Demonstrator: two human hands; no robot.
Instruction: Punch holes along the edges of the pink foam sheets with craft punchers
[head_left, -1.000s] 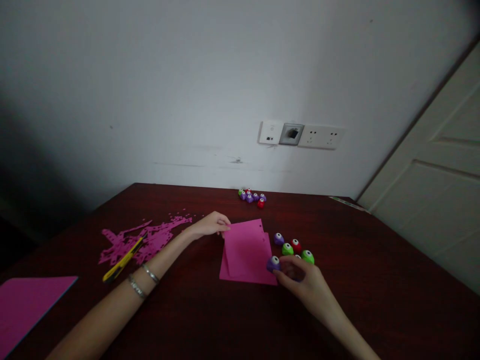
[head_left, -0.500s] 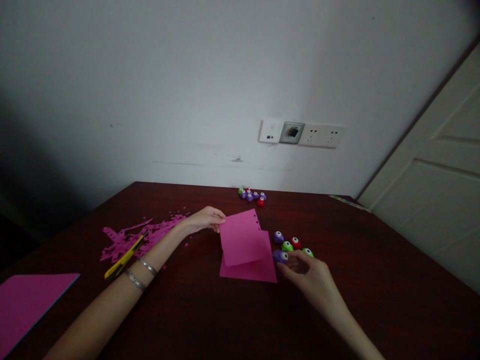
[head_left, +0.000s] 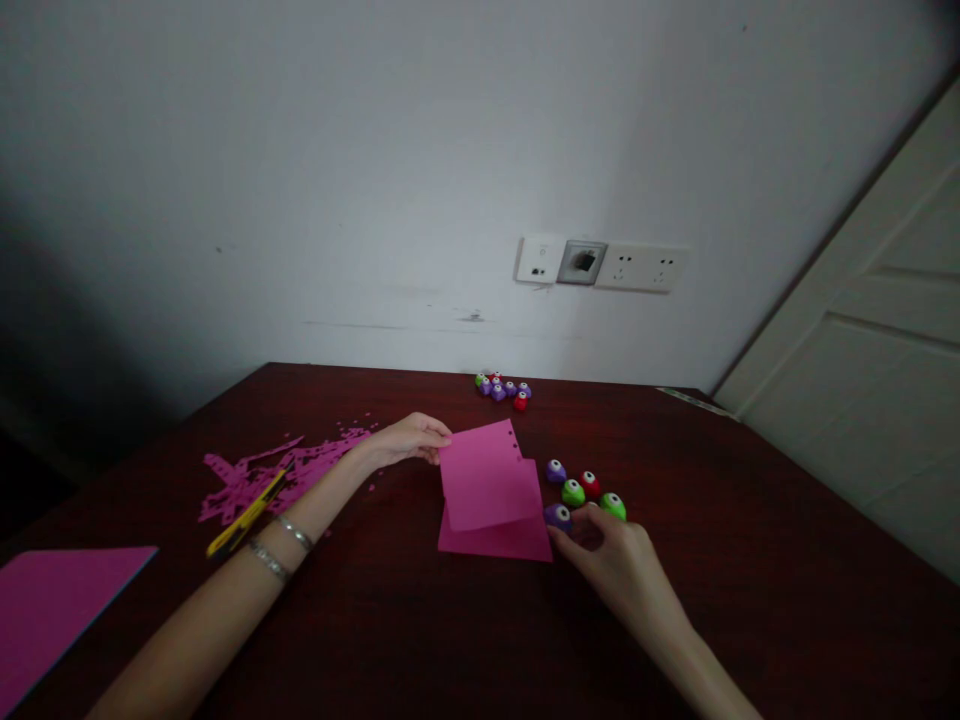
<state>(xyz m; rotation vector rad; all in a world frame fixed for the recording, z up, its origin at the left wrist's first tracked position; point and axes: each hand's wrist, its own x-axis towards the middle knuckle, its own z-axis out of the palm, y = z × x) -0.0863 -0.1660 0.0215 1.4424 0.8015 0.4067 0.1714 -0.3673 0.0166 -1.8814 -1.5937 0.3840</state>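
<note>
Pinches with left hand (head_left: 411, 438) the square pink paper sheet (head_left: 484, 482) at far-left corner, and with right hand (head_left: 621, 556) touches, unclear whether grasping, the small purple plastic punch (head_left: 555, 514) near right of this sheet.

dim light on a scuffed pale wall (head_left: 360, 180) with sockets (head_left: 641, 268), dark reddish-brown table (head_left: 420, 640), panelled white door (head_left: 885, 300) at right

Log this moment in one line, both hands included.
left hand: holding upper pink sheet | right hand: holding purple punch | lower pink sheet: partly covered | yellow cutter: by pink scraps
</note>
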